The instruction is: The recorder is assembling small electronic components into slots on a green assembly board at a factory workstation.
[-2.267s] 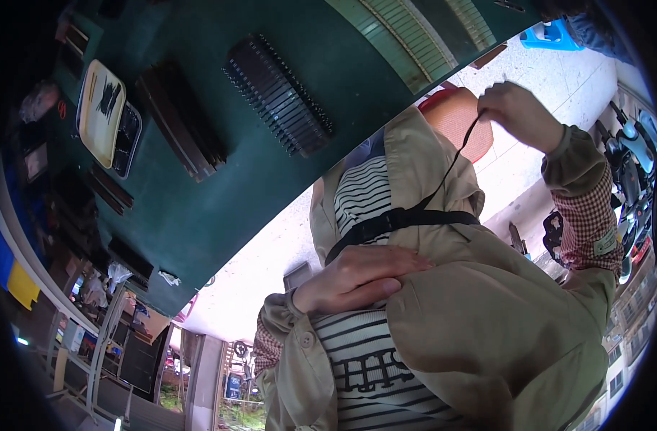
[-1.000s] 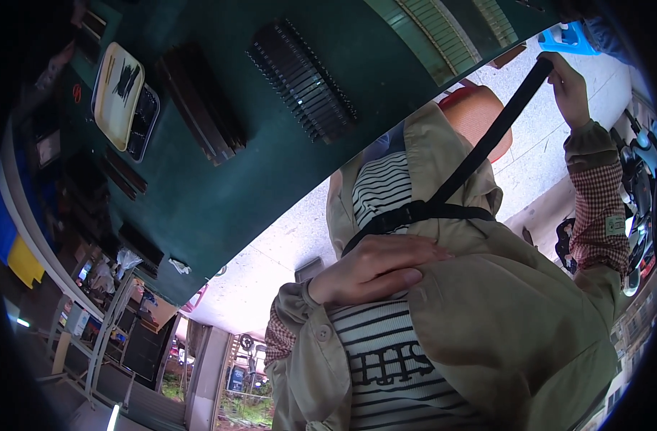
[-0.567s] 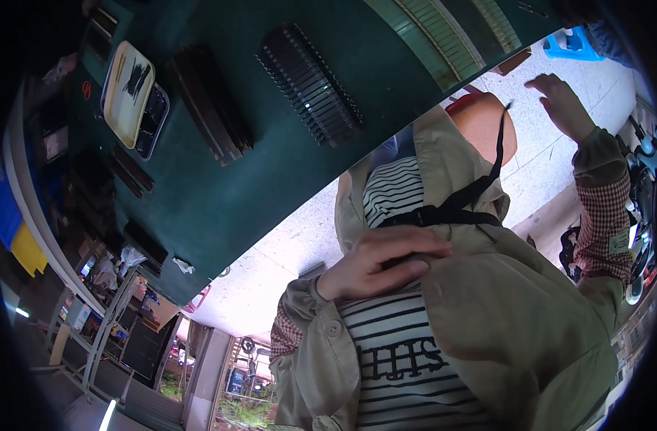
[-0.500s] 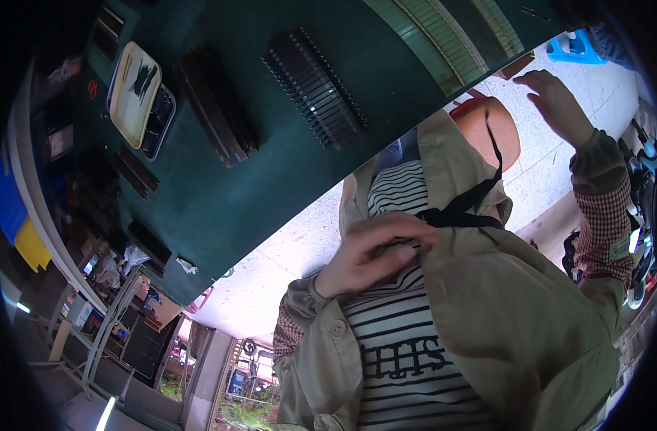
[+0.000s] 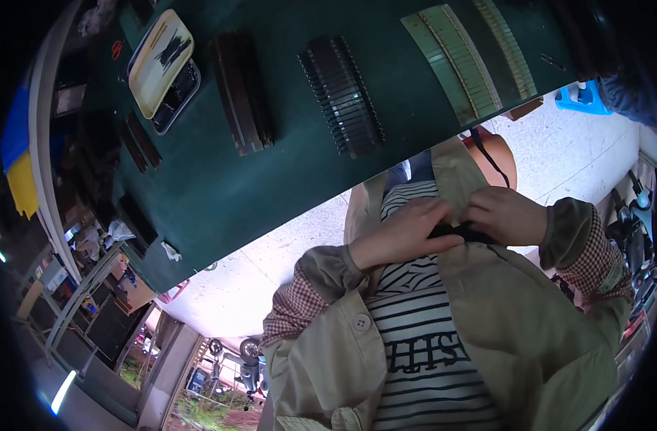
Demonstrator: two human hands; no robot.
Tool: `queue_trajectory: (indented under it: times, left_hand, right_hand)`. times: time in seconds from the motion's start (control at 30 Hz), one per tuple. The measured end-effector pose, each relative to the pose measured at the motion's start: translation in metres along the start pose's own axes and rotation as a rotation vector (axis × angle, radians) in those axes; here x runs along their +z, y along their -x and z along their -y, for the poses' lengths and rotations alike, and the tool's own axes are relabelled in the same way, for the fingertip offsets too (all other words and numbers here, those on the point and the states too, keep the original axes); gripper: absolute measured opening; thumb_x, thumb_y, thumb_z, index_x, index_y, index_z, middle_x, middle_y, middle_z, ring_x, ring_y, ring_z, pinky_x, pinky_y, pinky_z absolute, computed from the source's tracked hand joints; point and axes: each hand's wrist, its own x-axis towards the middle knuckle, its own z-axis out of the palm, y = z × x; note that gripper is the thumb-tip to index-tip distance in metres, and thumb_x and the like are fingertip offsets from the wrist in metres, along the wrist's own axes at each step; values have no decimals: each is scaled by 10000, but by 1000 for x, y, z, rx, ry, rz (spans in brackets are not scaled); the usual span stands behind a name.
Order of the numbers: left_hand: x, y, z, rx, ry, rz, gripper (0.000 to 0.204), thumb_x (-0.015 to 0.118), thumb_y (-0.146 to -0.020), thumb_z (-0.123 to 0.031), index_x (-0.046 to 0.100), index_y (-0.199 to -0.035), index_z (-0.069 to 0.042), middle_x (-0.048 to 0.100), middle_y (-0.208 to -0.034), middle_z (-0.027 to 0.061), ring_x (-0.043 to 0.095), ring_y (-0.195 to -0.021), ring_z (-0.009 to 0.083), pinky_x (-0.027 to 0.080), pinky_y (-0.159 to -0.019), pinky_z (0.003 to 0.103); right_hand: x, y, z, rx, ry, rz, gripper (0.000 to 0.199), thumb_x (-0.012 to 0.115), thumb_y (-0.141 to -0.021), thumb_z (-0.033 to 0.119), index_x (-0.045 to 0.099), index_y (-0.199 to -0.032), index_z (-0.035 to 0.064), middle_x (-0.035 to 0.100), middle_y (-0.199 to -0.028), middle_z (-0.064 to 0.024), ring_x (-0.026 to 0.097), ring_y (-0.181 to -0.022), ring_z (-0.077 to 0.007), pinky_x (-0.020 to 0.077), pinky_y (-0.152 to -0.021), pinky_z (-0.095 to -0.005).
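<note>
Both hands meet at the chest, right of centre in the frame. Left hand [image 5: 404, 231] lies curled over the striped shirt [image 5: 422, 337], fingertips pinching the near end of a black strap [image 5: 463, 232]. Right hand [image 5: 506, 214] is closed narrow on the same strap from the other side; the two hands touch or nearly touch over it. A thin black cord [image 5: 490, 154] runs up from the hands past the collar of the beige jacket [image 5: 537, 337] toward the orange stool [image 5: 502, 154] behind.

Judgement: the strap already lies across the chest, so the routing looks done; the joining or tightening at the middle seems to be in hand. Whether any clasp is closed I cannot tell, since the fingers hide it.

Upper half of frame: green table [image 5: 271, 172] with a cream tray [image 5: 160, 61], dark strips [image 5: 341, 95], pale green bars [image 5: 458, 61].
</note>
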Motion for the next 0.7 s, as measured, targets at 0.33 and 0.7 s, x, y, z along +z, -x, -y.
queue_trajectory:
  times: [0.33,0.7]
  left_hand:
    - [7,-6,2,71,-186,67,291,618,-777,-293,517,-821,-23,544,-760,123,542,-728,292,433,-652,372]
    - [10,-3,-1,103,-187,7,272,612,-762,-275,521,-787,-20,556,-694,115,565,-659,283,453,-608,368]
  right_hand:
    - [0,13,-24,-328,441,-90,217,551,-662,185,510,-844,76,442,-707,-27,502,-632,-161,418,-547,-274]
    - [-1,16,-26,-407,510,-177,210,547,-650,181,526,-831,76,438,-687,-5,498,-608,-126,407,-524,-245]
